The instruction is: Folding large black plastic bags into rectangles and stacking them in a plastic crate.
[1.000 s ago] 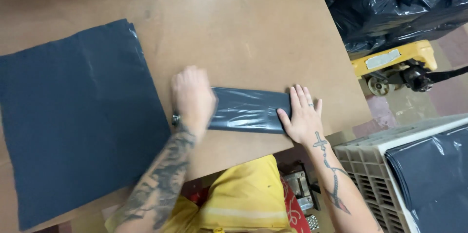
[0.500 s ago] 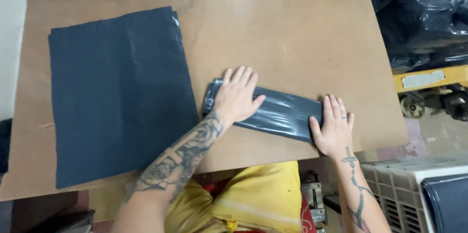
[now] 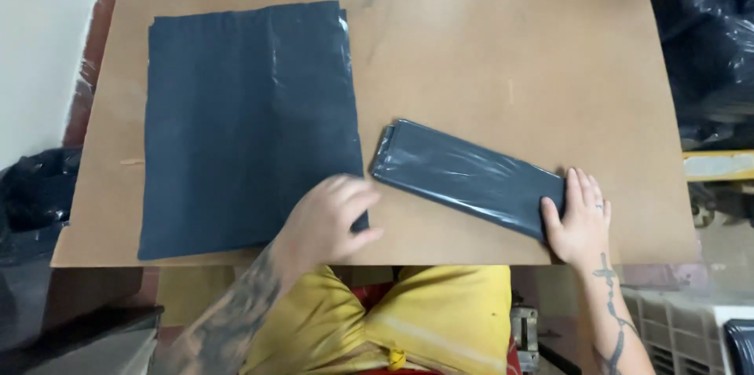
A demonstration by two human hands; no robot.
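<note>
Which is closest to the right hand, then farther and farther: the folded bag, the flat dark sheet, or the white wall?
1. Folded bag: touching the right hand.
2. Flat dark sheet: table's left part.
3. White wall: far left.

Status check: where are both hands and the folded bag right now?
Left hand open, on the near corner of the flat dark bag stack. Right hand flat, pressing the end of the folded dark bag. Nothing between them on the brown table.

Dark grey plastic bags (image 3: 250,128) lie on a plain brown table (image 3: 503,45).
</note>
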